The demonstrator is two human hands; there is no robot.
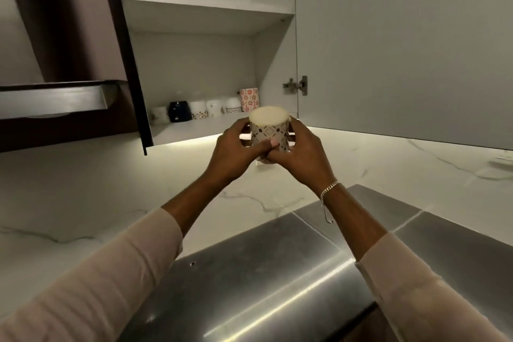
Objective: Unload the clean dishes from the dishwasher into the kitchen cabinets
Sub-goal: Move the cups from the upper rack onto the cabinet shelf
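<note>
My left hand [236, 148] and right hand [301, 154] both grip the patterned mug [268, 133], held before the open cabinet [194, 64]. Noted: white marble wall [83, 189]; stainless steel counter [263, 272]; lower shelf [188, 130] carrying a row of mugs [206, 110].

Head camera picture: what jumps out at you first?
The cream patterned ceramic mug in the middle, held up by the left grip and right grip before the open white cabinet. Behind it, mugs line the lowest shelf, a dark blue round mug near the left, a red-flowered white mug at the right end. A silver chain bracelet circles the right wrist.
</note>
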